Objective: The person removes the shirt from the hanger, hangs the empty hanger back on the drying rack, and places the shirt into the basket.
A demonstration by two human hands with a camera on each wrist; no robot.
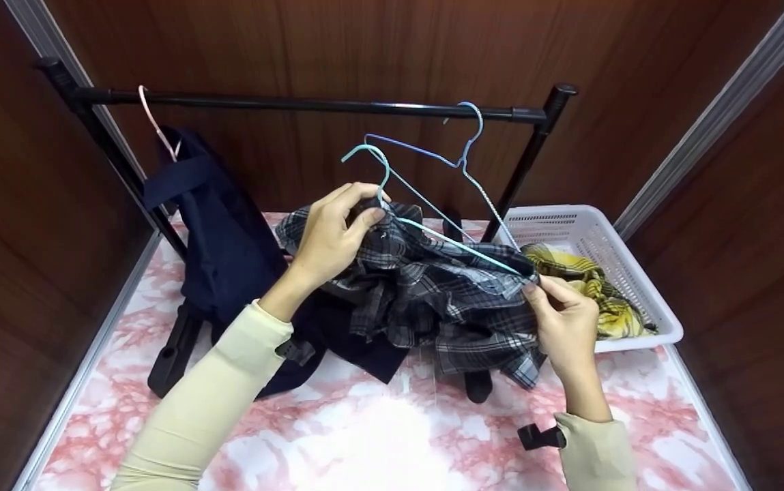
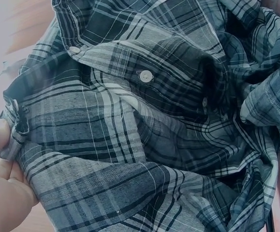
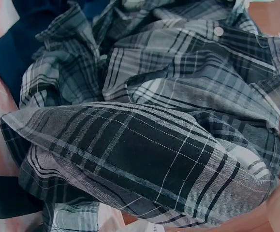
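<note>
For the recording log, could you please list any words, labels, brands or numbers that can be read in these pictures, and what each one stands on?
None: no readable text shows in any view.
The plaid shirt, teal hanger, navy garment and white basket show no label, brand or number.

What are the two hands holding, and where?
Both grip the plaid shirt: left hand at the collar by the hanger, right hand at the shoulder.

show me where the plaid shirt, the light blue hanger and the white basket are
plaid shirt (image 1: 426, 293), head view, on the bunched cloth between the hands.
light blue hanger (image 1: 383, 170), head view, on its neck below the hook.
white basket (image 1: 641, 273), head view, on its right wall.
</note>
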